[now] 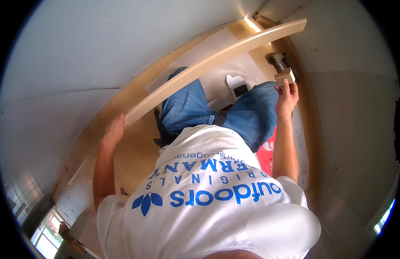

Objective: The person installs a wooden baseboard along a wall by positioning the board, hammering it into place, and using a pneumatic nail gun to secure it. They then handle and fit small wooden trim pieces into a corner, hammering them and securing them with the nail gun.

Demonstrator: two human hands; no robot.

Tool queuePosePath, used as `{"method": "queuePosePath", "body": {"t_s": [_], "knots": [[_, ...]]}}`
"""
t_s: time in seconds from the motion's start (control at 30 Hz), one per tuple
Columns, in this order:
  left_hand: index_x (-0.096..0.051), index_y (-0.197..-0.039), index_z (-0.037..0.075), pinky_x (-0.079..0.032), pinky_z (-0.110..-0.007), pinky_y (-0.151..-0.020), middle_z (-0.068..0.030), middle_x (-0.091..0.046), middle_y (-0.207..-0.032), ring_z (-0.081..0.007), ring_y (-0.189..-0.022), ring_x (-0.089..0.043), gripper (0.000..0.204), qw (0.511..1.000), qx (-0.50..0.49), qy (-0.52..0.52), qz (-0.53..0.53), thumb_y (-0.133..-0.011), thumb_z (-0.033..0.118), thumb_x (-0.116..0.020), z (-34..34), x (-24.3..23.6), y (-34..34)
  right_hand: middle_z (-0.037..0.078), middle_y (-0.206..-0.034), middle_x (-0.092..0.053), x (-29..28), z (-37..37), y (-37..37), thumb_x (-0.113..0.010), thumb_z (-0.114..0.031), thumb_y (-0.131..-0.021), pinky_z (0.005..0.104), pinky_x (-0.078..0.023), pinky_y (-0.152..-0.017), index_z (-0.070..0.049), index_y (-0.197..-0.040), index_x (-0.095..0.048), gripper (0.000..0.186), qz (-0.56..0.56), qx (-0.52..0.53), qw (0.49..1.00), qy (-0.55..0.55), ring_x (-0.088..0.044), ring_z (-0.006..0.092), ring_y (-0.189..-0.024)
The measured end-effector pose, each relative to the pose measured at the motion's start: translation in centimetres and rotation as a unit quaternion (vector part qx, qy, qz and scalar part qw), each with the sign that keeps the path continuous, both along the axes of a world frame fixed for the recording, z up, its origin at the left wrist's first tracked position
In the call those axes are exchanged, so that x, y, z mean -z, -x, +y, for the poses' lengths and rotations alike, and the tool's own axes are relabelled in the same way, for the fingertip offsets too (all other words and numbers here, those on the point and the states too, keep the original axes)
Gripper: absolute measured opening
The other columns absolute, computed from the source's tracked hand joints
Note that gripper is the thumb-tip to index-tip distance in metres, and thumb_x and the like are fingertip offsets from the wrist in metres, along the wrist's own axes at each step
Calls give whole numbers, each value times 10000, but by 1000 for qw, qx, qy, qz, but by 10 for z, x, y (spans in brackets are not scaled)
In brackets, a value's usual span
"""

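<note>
Pale walls [79, 47] surround me; my left fingers [121, 122] grip the long board [217, 59], my right fingers [286, 85] pinch a small block [282, 77]; handling both seems to call for steadiness.

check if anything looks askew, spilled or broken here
Nothing plainly looks spilled or damaged. The long board looks bowed as it slants over the jeans, the left hand at its near end, but the fisheye lens may cause that curve.
</note>
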State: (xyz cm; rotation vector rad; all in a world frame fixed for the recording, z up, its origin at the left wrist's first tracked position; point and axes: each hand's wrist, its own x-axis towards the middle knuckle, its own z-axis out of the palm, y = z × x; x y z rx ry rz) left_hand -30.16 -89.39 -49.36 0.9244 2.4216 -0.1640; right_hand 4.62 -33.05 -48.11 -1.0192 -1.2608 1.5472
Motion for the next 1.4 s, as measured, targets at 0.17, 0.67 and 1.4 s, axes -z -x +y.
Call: {"method": "queuePosePath", "body": {"t_s": [0.17,0.67,1.4], "knots": [[-590,-1198,-19,-500,-486,-890,-238,-693,-1133,-384,-1047,-665,322,984,-84,114,-106,-995,229,-611,-57,26,38,58,-1081,-702,13,1,-19,-727,-174,-990,288,-599,-755,-16,-1221,-660,288,12,24,999,24,-671,128,-924],[-488,-1468,-72,-406,-412,-1122,-268,-601,-1404,-382,-1318,-563,742,980,-126,-91,-127,-1006,498,-596,177,58,24,43,-1134,-714,-37,-17,-31,-728,-153,-989,278,-532,-850,-11,-1301,-644,353,97,3,994,49,-644,109,-1002],[-623,-1325,-34,-504,-374,-1001,-168,-713,-1170,-252,-1105,-665,460,977,130,-138,-98,-1030,319,-626,510,-150,98,89,-1171,-718,5,78,-103,-725,-144,-987,296,-527,-959,37,-1299,-639,370,-42,69,996,32,-661,134,-1062]]}}
